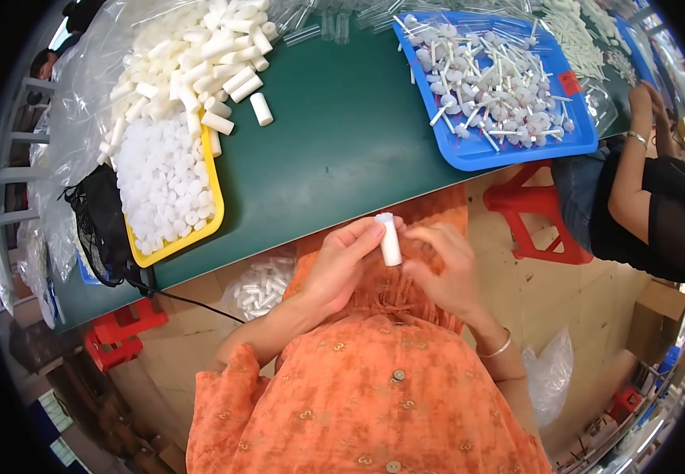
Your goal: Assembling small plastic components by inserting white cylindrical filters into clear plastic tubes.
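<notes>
While in L hand (341,265), 1 cyl. (390,243)

Legible text, numbers, signs: none in view.
Red label (569,83) on right-hand side of blue tray (469,163); any print on it too small to make out; small gold motifs (305,415) across orange garment (350,387); seen as pattern, not lettering

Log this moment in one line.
left hand: holding white cylinder; right hand: beside it; yellow tray: at left; blue tray: at right
</notes>
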Demonstrator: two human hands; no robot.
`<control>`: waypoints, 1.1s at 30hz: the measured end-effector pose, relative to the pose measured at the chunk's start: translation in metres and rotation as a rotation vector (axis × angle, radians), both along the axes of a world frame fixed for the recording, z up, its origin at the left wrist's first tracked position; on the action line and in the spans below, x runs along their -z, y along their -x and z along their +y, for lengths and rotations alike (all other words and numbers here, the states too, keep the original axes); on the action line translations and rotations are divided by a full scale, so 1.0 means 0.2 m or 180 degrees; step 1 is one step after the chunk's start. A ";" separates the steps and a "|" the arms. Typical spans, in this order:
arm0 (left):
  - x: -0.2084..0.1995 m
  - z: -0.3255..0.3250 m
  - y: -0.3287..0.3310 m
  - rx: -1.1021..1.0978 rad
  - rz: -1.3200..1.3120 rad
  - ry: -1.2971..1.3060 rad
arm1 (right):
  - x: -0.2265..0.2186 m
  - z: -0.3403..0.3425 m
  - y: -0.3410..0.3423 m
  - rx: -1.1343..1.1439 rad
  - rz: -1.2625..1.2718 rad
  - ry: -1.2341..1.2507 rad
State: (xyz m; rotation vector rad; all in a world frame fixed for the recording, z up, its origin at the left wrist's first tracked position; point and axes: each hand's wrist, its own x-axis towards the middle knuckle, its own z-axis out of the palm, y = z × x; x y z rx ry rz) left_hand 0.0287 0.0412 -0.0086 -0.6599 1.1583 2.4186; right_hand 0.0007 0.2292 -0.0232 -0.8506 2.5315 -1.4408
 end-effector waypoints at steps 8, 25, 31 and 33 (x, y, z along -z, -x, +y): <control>0.02 -0.01 -0.02 0.0375 0.0115 -0.0403 | -0.01 -0.05 0.05 -0.0358 0.0899 0.0232; 0.08 -0.29 -0.13 0.0952 -0.0068 -0.0244 | -0.26 0.02 0.29 -0.0615 0.0338 -0.0085; 0.44 -0.88 -0.63 0.1303 -0.0729 0.2376 | -0.27 0.01 0.74 0.0347 0.2043 -0.1087; 0.51 -0.94 -0.74 0.2717 -0.0126 0.5352 | -0.26 -0.02 0.77 0.0259 0.2045 -0.1267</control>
